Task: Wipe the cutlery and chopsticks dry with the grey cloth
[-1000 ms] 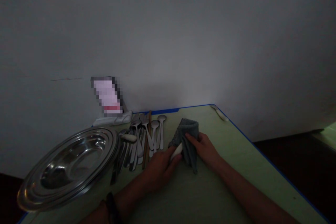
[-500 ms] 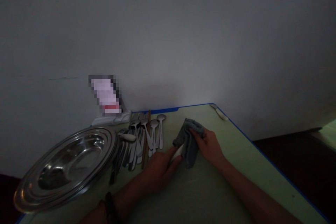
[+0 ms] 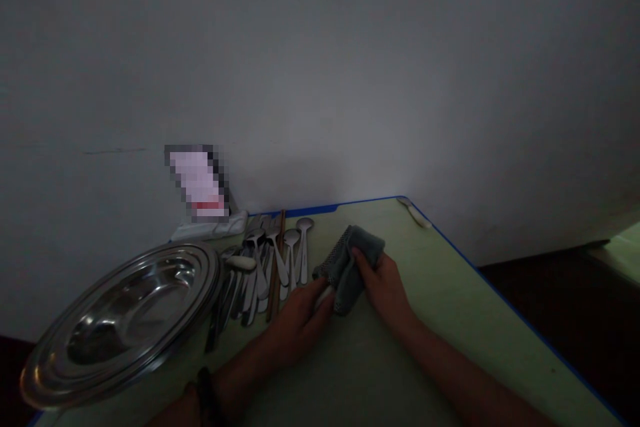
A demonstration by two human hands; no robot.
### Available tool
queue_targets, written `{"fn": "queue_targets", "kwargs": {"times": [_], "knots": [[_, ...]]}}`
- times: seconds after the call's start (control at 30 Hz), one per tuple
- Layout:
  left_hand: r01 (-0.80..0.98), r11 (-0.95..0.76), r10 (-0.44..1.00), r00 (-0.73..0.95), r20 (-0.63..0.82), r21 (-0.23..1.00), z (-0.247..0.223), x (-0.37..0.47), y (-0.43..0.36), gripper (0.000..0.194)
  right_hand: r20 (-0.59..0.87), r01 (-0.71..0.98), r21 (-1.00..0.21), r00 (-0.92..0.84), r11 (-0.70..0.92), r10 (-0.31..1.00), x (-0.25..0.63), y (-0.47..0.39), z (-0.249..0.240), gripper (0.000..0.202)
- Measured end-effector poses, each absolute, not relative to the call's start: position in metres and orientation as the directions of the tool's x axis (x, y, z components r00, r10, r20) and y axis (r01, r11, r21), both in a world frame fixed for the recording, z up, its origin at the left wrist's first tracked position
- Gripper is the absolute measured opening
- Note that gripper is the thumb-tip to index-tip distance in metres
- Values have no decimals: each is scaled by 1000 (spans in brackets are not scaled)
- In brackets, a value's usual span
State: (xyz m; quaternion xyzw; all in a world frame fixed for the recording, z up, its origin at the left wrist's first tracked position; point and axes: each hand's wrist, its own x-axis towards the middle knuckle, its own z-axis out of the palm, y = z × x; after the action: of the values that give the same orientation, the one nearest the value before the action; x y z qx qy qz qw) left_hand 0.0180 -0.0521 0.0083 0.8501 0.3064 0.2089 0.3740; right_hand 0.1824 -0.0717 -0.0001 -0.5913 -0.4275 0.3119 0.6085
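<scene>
My left hand (image 3: pixel 300 320) is closed on a white handle (image 3: pixel 324 296), whose far end is hidden under a grey cloth (image 3: pixel 350 273). My right hand (image 3: pixel 387 283) grips that cloth, thumb on top, wrapped around the covered part of the utensil. To the left of my hands lie several spoons (image 3: pixel 304 223), forks, knives and a pair of brown chopsticks (image 3: pixel 274 273). A piece with a white handle (image 3: pixel 241 262) rests across them. Another white-handled utensil (image 3: pixel 419 217) lies alone at the table's far right corner.
Shiny oval metal trays (image 3: pixel 127 327) are stacked at the left edge of the table (image 3: pixel 450 320). Behind the cutlery, a blurred-out phone (image 3: pixel 197 180) leans over a white object (image 3: pixel 210 225) by the wall (image 3: pixel 320 80).
My right hand and the cloth have shifted slightly left, toward my left hand. Less of the white handle shows now, and the cloth is folded differently.
</scene>
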Motion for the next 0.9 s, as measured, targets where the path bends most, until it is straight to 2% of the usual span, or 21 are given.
{"fn": "queue_targets", "kwargs": {"times": [0.13,0.23,0.3,0.37,0.4,0.47,0.53,0.6,0.67,0.77,0.9], "knots": [[364,-534,690,709,145,764,7,17,-52,37,338,360,-913,403,192,850,193,-69,9,31],[328,-532,694,697,180,781,8,17,-55,36,328,350,-920,443,175,834,194,-71,12,37],[334,-522,709,681,181,785,10,18,-57,36,188,172,-978,489,117,852,192,-71,12,42],[347,-497,731,661,169,795,13,19,-59,35,-6,-173,-980,509,96,861,191,-70,12,42],[351,-475,745,649,156,807,14,19,-60,35,-87,-369,-923,482,112,872,191,-68,12,39],[350,-410,784,607,130,842,15,20,-58,35,-156,-684,-709,387,170,909,193,-66,16,33],[331,-337,830,547,112,881,14,20,-54,35,-162,-847,-503,286,170,944,197,-65,21,30],[290,-282,863,492,110,915,13,21,-51,36,-204,-908,-396,235,140,950,203,-64,25,31],[258,-258,878,466,114,931,13,21,-49,37,-261,-924,-362,229,125,938,207,-64,26,32],[297,-292,871,475,125,909,14,21,-50,38,-300,-903,-421,235,93,925,207,-62,23,31],[395,-405,836,526,159,825,16,20,-53,36,-321,-848,-527,130,-62,938,199,-63,15,24]]}}
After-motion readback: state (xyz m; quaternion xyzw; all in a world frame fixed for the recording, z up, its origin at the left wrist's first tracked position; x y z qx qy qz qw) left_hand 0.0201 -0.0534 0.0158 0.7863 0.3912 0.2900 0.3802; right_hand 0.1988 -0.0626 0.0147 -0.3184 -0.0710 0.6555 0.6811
